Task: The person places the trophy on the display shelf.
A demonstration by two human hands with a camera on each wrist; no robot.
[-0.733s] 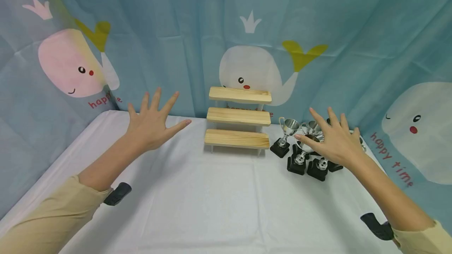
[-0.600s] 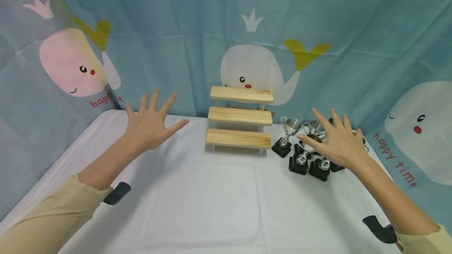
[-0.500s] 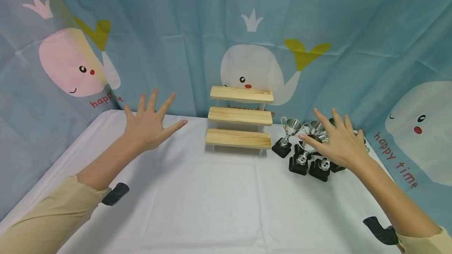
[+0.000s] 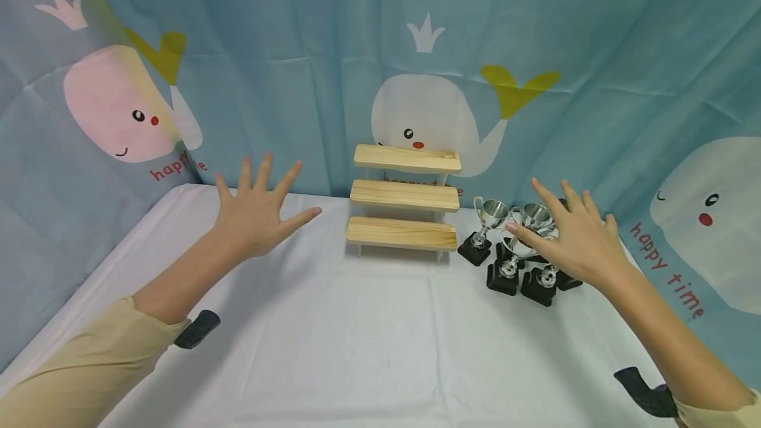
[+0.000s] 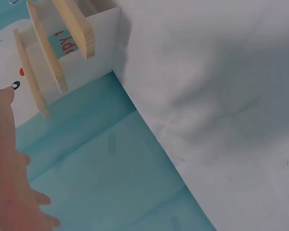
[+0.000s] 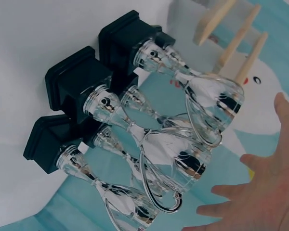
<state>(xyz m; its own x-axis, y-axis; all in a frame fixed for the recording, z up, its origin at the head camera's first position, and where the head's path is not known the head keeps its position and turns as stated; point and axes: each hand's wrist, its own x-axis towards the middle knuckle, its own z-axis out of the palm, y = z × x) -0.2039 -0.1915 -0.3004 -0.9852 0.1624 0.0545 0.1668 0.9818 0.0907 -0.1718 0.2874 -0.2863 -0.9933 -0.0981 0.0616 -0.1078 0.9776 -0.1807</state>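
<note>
Blue whale-print curtain [image 4: 279, 71] backs a white-clothed table [image 4: 351, 329], whose rear edge runs behind the three-tier wooden shelf [image 4: 404, 196], taken as reference. Left of the shelf and well apart from it, the left hand [image 4: 250, 220] is raised, fingers spread wide; the table extends past it to a slanting left edge. Directly before the shelf, a broad stretch of table gives room for movement. From just beside the shelf's right end, silver trophies [image 4: 508, 268] stand closely grouped on black bases [image 4: 501, 283], with tight spacing. Farther right, the right hand [image 4: 577, 236] is raised near the trophies, fingers spread wide.
</note>
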